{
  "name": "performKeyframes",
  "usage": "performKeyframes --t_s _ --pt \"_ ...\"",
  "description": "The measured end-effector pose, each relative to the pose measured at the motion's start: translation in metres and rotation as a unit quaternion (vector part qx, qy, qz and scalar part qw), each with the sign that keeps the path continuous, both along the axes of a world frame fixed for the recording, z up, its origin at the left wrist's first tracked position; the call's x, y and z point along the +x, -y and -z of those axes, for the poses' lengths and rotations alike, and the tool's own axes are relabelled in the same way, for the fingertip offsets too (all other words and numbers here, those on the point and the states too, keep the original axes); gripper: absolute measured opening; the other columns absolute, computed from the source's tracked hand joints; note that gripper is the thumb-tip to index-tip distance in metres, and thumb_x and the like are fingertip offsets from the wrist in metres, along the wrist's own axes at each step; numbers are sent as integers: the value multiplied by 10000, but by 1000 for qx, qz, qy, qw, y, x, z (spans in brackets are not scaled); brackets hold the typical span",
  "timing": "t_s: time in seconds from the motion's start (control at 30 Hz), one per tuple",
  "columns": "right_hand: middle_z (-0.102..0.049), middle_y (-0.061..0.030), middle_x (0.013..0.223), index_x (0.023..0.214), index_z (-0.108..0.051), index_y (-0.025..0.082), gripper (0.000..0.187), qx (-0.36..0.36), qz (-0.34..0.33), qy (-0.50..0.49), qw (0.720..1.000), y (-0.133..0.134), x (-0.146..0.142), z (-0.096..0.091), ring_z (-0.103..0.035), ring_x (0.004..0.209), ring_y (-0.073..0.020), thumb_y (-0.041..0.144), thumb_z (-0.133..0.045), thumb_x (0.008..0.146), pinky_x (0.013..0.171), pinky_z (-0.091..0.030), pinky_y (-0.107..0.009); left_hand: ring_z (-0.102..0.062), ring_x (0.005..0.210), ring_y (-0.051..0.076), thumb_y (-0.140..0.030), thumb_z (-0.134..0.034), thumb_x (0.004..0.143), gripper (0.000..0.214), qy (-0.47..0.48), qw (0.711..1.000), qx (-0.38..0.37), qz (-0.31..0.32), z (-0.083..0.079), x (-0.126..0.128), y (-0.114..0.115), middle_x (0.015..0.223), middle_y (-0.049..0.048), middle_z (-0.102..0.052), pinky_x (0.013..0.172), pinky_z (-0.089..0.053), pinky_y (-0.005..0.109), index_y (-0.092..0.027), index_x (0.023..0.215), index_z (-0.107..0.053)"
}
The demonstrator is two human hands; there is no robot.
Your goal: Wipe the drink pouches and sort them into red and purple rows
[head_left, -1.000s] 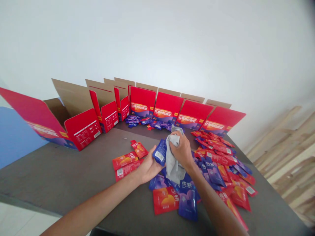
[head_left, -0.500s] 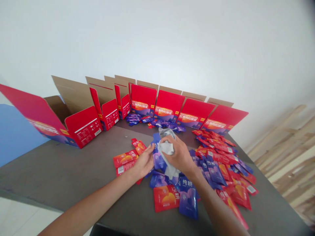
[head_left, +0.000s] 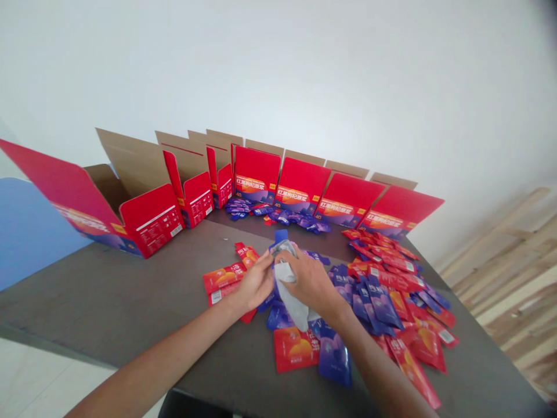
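Note:
In my left hand (head_left: 257,280) is a blue-purple pouch (head_left: 281,235), gripped by its left side and mostly covered by a cloth. My right hand (head_left: 310,280) is closed on a crumpled pale grey cloth (head_left: 292,302) and holds it against the front of the pouch. The cloth's loose end hangs down over other pouches. Right below, a red pouch (head_left: 296,350) and a blue pouch (head_left: 334,357) lie flat on the table. Several red pouches (head_left: 224,277) lie just left of my left hand.
A large heap of red and blue pouches (head_left: 391,284) covers the table's right side. Open red cartons (head_left: 256,168) line the back and left (head_left: 152,217). Small blue pouches (head_left: 300,219) lie before the back cartons. Wooden slats (head_left: 513,249) stand at the right beyond the grey table (head_left: 174,302).
My right hand and the cloth have moved slightly left and down across the pouch, covering more of it. The left hand keeps its hold. The view has shifted slightly.

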State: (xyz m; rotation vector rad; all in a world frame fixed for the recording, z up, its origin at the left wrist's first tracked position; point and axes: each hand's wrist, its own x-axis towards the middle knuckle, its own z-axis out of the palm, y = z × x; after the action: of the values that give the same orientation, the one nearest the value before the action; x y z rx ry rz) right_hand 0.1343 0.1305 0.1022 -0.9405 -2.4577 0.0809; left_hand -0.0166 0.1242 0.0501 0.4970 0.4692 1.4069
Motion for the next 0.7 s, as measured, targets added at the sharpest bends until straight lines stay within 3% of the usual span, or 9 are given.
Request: performKeyframes --t_s 0.13,0.23,0.37,0.47,0.6,0.7 --pt "-663 -54 1059 1045 -622 261 197 17 70 -86 994 -6 6 -5 -654 798 -209 129 -567 910 612 -425 -277 -762 1092 269 -218 -781 899 316 -29 998 12 60 2 10 12 1092 97 -809 1046 -568 395 -175 1206 -719" --pt "-652 -58 1014 1012 -625 265 179 45 117 -132 983 -11 13 -11 -630 774 -215 144 -549 905 621 -434 -289 -756 1088 288 -256 -813 875 324 -118 986 47 111 0 8 18 1020 99 -816 995 -564 384 -182 1185 -754" --pt "-675 -67 1015 1055 -633 265 210 65 150 -165 973 -23 28 -18 -642 851 -254 172 -573 877 688 -461 -322 -729 952 260 -328 -769 903 144 -311 943 112 18 0 -5 9 842 52 -782 879 -549 316 -201 963 -803" --pt "-692 -56 958 1032 -638 254 195 54 153 -185 969 -35 44 -24 -651 857 -260 202 -590 850 729 -469 -335 -677 921 244 -280 -802 852 49 -381 916 119 -36 6 -17 -4 847 28 -763 894 -521 294 -236 872 -795" --pt "-703 -29 877 992 -647 236 183 10 126 -187 974 -46 64 -31 -661 803 -233 229 -577 822 754 -475 -329 -668 1026 291 -205 -842 747 272 -454 879 133 -55 19 -28 -11 1025 56 -779 1020 -488 357 -274 1006 -794" --pt "-701 -18 829 943 -649 230 155 -16 125 -197 972 -49 75 -38 -656 763 -223 265 -573 812 716 -471 -316 -658 1090 339 -184 -856 685 377 -509 846 153 -47 29 -30 -15 1048 88 -766 1121 -432 436 -285 1042 -786"
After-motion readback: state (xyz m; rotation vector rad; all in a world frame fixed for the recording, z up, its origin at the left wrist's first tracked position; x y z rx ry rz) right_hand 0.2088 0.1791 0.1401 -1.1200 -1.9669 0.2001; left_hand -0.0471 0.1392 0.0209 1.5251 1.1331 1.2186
